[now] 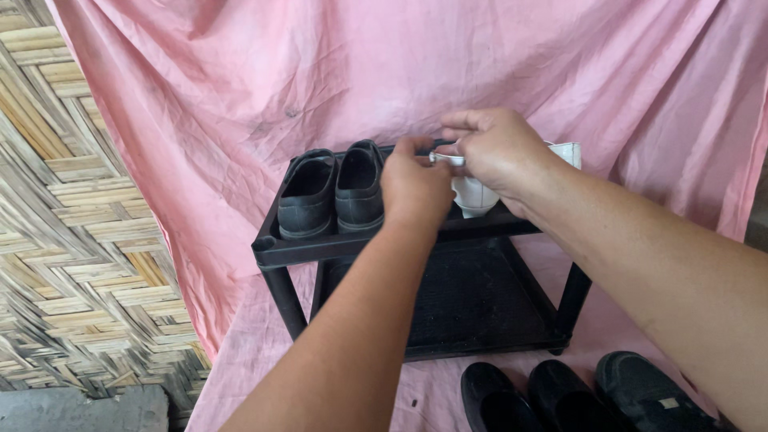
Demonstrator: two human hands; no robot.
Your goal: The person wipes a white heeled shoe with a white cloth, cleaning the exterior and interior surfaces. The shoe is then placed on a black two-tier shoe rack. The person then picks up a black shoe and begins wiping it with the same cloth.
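A black two-shelf plastic shoe rack (272, 250) stands on pink cloth. On the left of its top shelf sits a pair of black shoes (332, 192), toes toward me. To their right is a white shoe (475, 196), mostly hidden behind my hands. My left hand (414, 186) pinches something small at the top of the white shoe. My right hand (496, 148) is closed over the same spot, fingers curled around the shoe's upper edge. A second white shoe (566, 152) shows behind my right wrist.
A pink cloth (240, 88) hangs behind the rack and runs under it. Three black shoes (568, 396) lie on the cloth at the bottom right. A woven bamboo wall (72, 232) is at the left. The rack's lower shelf (472, 304) holds nothing.
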